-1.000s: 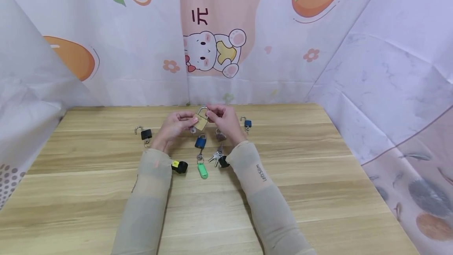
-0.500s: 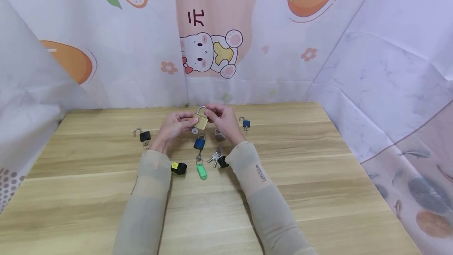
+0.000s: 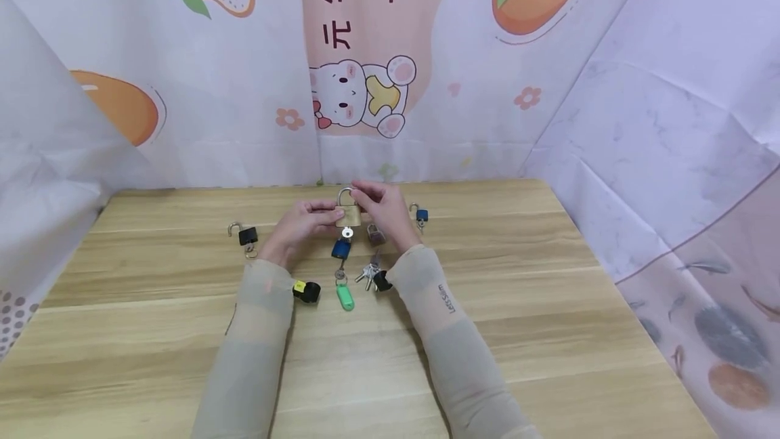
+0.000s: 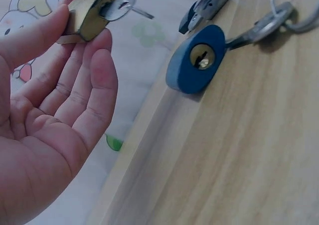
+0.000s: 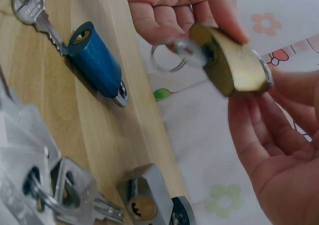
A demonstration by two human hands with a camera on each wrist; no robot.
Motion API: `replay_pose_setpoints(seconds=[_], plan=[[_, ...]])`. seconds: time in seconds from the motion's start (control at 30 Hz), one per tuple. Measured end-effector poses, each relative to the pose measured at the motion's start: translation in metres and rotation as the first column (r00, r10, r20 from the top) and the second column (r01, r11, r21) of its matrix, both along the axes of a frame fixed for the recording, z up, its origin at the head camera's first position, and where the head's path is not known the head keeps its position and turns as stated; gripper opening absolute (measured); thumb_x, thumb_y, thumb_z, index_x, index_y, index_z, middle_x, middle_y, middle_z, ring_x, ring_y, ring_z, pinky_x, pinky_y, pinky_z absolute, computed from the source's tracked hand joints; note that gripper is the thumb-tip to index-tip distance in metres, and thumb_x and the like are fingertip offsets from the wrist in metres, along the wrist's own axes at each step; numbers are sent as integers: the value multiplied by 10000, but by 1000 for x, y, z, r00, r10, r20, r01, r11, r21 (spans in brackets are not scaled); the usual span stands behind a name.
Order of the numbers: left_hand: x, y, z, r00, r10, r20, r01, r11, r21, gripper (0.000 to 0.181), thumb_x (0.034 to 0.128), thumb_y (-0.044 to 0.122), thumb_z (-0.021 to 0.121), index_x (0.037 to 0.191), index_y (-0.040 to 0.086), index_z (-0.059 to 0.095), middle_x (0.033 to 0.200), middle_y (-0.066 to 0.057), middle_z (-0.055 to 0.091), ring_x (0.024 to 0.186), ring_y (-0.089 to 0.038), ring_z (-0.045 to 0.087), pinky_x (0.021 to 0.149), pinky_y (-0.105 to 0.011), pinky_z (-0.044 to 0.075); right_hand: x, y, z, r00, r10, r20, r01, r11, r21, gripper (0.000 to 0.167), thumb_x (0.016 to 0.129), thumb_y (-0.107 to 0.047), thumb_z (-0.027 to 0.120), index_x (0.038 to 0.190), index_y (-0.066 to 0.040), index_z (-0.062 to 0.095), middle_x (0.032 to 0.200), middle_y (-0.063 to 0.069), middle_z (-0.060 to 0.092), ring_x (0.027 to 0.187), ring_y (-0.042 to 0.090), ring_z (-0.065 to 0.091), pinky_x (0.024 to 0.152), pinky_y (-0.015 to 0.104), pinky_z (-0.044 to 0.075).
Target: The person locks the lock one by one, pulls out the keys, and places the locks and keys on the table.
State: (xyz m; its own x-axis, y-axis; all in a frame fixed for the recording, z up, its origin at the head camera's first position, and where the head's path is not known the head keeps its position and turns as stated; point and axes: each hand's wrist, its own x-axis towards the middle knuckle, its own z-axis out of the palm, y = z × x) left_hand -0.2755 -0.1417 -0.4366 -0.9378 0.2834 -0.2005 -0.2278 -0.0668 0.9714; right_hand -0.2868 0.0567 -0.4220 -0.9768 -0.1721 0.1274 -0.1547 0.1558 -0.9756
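Brass lock: held up between both hands above the table's (image 3: 548, 330) far edge, shackle up (image 3: 348, 216)
Key: in lock's underside, with ring; blurred in right wrist view (image 3: 347, 233)
Left hand: partly closed, thumb and fingers pinching lock body (image 3: 301, 225)
Right hand: thumb and fingertips pinching at shackle, covering its right leg (image 3: 386, 212)
Blue lock: on table just below brass lock in head view, second key's tip at its edge (image 3: 341, 248)
Green tag: ringed to that second key (image 3: 345, 297)
Grey lock: right of blue lock (image 3: 376, 234)
Key bunch: nearer the person than grey lock (image 3: 368, 276)
Black lock: far left, shackle open (image 3: 248, 235)
Small blue lock: far right, shackle open (image 3: 422, 215)
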Motion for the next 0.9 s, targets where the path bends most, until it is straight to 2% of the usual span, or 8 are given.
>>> replay_pose_setpoints(seconds=[0.13,0.23,0.3,0.5,0.67,0.9], plan=[[2,-8,-3,999,48,13,-48,997,64,227,927,110,757,1117,11,680,1034,-42,693,892,-158,671,1069,-494,456,0,-5,-4,997,74,24,-75,997,9,353,998,-195,681,1311,-34,659,1180,114,705,1004,242,682,839,285,590],[3,-13,-4,996,90,4,-90,992,90,164,948,92,729,1098,32,697,1046,-42,686,884,-149,674,1051,-481,476,-1,-7,-7,989,142,50,-144,989,44,411,1000,-248,681,1326,-2,641,1163,118,708,953,197,682,829,316,599],[1,-13,-4,994,113,-4,-112,987,112,128,950,76,721,1074,46,714,1041,-41,690,876,-145,678,1041,-473,488,-2,-6,-7,986,156,64,-160,985,67,427,993,-293,689,1309,-7,655,1117,99,716,927,177,681,832,341,602],[-7,-4,-1,995,93,-37,-87,985,151,90,958,74,710,1039,94,744,1026,-23,703,877,-123,678,1039,-460,496,-4,6,-2,990,109,86,-114,992,58,342,986,-285,700,1212,-29,711,946,107,705,857,211,679,841,421,603],[-7,-2,1,993,105,-45,-97,983,155,99,967,57,690,1024,105,755,1017,-26,703,839,-119,683,984,-422,538,-4,6,-1,982,126,137,-133,990,38,397,980,-325,703,1253,-36,691,968,108,711,862,217,682,871,430,592],[-3,-11,0,996,78,-38,-71,983,168,120,986,66,665,1067,78,753,979,-24,731,845,-131,700,870,-333,584,-5,-2,-5,976,169,140,-173,985,15,361,969,-307,721,1205,-35,700,968,107,710,841,204,676,900,495,573]])
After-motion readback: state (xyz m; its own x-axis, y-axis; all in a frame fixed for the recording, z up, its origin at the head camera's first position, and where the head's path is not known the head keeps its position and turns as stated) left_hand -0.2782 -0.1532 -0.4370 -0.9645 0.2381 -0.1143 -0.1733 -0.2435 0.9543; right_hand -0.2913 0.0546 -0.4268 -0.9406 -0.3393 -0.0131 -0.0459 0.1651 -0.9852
